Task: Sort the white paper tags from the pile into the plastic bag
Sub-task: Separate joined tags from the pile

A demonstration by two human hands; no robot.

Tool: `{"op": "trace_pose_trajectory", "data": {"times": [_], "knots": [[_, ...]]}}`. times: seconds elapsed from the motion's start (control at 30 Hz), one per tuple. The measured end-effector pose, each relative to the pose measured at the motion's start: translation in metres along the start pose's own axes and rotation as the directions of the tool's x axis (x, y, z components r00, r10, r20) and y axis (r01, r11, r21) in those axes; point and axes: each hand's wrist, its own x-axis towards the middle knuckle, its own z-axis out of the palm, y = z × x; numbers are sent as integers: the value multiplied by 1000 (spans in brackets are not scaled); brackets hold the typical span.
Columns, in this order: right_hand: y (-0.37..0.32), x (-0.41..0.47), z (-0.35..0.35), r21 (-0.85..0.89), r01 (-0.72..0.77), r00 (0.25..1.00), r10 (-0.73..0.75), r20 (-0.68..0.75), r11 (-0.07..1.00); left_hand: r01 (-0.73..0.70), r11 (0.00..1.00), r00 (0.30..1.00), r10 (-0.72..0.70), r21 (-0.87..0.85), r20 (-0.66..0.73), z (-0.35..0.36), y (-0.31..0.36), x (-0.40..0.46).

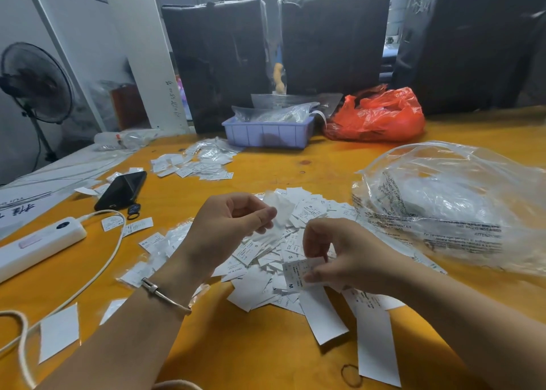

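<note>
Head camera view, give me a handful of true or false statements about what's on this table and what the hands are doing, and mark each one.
1. The right hand pinches a printed white tag above the pile of tags. True.
2. The black phone lies to the right of the pile. False: it lies to the left, near the white power strip.
3. The large clear plastic bag sits on the right side of the orange table. True.
4. The red plastic bag sits inside the blue tray. False: it rests on the table beside the tray.
5. The left hand lies flat on the table. False: it is raised, holding a small clear packet.
</note>
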Motion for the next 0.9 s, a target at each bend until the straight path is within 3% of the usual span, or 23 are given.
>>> {"op": "trace_pose_trajectory", "data": {"times": [0.1, 0.17, 0.27, 0.37, 0.57, 0.77, 0.9], "knots": [[-1, -1, -8, 237, -11, 999, 18, -26, 972, -21, 1000, 999, 21, -2, 34, 0, 1, -2], [0, -3, -16, 354, 0, 989, 53, -141, 935, -48, 999, 997, 48, -5, 54, 0, 2, -3], [0, -5, -28, 353, 117, 899, 51, -434, 928, -95, 995, 993, 96, -16, 68, 1, 3, -4], [-8, -9, -31, 306, 270, 804, -39, -593, 913, -130, 991, 988, 133, -35, 79, 1, 4, -5], [-26, -19, -25, 154, 378, 755, -207, -623, 913, -159, 987, 985, 160, -26, 72, 1, 6, -6], [-26, -17, -18, 144, 392, 769, -238, -593, 909, -162, 987, 984, 162, -14, 78, 2, 6, -6], [-25, -15, -16, 66, 399, 739, -279, -613, 914, -172, 985, 981, 172, -7, 92, 2, 7, -7]]}}
